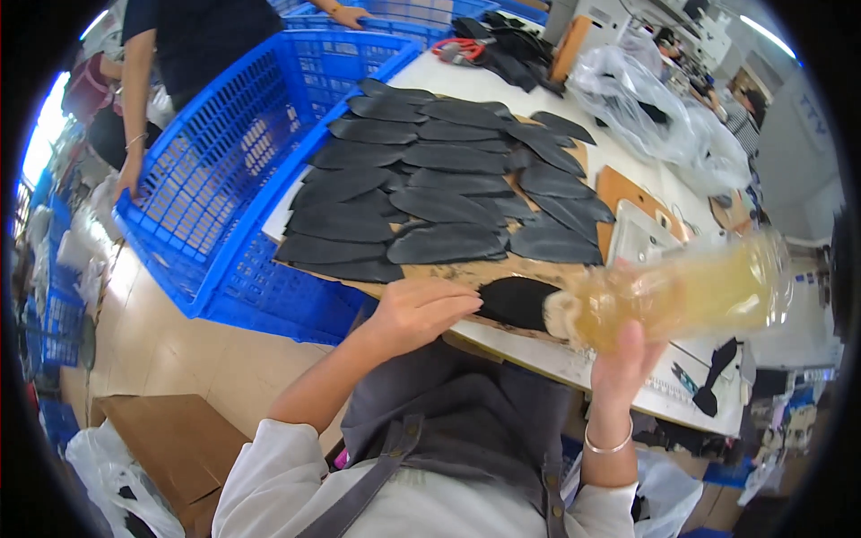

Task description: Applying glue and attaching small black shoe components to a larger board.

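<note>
Strip lighting (769, 37) glows above pale floor tiles (202, 354).

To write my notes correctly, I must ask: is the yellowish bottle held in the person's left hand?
No, the right hand holds the yellowish bottle, while the left hand is beside the black piece.

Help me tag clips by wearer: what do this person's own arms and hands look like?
Both the left hand and right hand are ungloved. Short white sleeves leave the forearms bare. A thin, silvery bangle circles the right wrist; none shows on the left.
</note>
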A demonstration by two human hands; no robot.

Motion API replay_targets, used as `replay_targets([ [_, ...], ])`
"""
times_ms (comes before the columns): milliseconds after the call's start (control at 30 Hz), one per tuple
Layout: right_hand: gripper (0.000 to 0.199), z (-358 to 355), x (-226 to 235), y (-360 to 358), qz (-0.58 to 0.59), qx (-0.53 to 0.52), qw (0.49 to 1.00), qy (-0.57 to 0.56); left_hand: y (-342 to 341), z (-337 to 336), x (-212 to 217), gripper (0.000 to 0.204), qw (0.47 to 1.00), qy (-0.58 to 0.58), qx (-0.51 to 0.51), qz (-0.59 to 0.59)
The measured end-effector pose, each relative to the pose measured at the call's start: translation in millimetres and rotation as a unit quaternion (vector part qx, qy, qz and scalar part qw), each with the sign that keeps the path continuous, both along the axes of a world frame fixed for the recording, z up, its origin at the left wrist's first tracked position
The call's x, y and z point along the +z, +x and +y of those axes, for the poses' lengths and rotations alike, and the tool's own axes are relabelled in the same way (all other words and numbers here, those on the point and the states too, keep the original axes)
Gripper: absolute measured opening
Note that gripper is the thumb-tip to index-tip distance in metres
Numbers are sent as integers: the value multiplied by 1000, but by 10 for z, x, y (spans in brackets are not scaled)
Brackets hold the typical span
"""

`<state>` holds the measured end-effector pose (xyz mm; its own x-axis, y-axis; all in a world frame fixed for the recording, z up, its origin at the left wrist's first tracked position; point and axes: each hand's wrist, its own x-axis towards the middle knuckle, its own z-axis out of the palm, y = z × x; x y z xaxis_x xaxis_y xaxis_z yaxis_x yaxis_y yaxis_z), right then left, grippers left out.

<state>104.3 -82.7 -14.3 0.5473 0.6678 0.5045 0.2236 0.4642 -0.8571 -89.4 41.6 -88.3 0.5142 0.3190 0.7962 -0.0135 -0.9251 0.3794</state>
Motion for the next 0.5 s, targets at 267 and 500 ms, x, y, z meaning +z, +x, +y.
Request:
replay_targets([
  [267, 44, 247, 166, -285, -169, 78, 975, -120, 52, -65, -51, 19, 1000, -7, -5, -25],
  [500, 57, 387, 30, -382, -245, 94, 953, -152, -14, -57, -85, 23, 999, 21, 5, -32],
])
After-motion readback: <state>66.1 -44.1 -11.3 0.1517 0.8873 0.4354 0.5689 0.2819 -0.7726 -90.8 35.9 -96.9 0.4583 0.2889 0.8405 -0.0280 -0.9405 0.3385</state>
